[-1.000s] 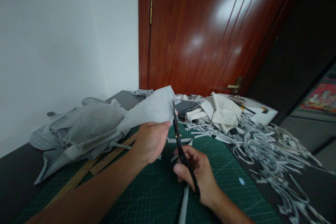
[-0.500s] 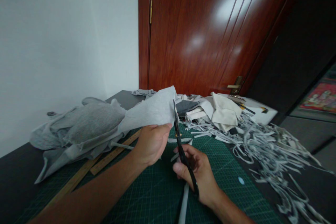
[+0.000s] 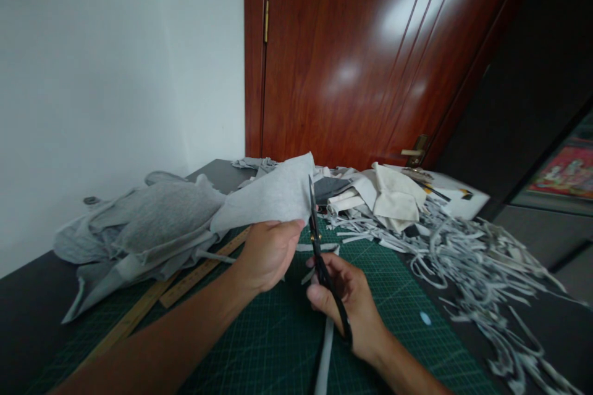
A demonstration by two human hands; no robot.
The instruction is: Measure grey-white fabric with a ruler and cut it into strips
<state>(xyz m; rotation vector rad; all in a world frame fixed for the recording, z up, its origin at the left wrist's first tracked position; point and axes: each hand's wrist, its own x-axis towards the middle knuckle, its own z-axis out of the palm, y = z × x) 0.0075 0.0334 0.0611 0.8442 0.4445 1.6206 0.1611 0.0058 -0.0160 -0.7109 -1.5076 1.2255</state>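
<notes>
My left hand [image 3: 273,253] pinches the lower edge of a light grey piece of fabric [image 3: 271,192], which is raised above the mat and runs back to a bunched grey cloth [image 3: 171,216] on the left. My right hand [image 3: 345,296] is wrapped round the handles of black scissors [image 3: 315,237]. Their blades point up and away, along the fabric's right edge, close to my left fingertips; whether they are in the fabric I cannot tell. Below my right hand a narrow grey strip [image 3: 325,358] hangs or lies towards me.
A green cutting mat [image 3: 259,345] covers the dark table. Two wooden rulers [image 3: 199,268] lie at the left, partly under the cloth. On the right are a heap of cut grey strips [image 3: 463,265] and folded cream fabric [image 3: 398,194]. Behind stands a brown door [image 3: 343,62].
The raised corner of the fabric and the scissors have shifted slightly to the right. Both hands keep their grip and have barely moved.
</notes>
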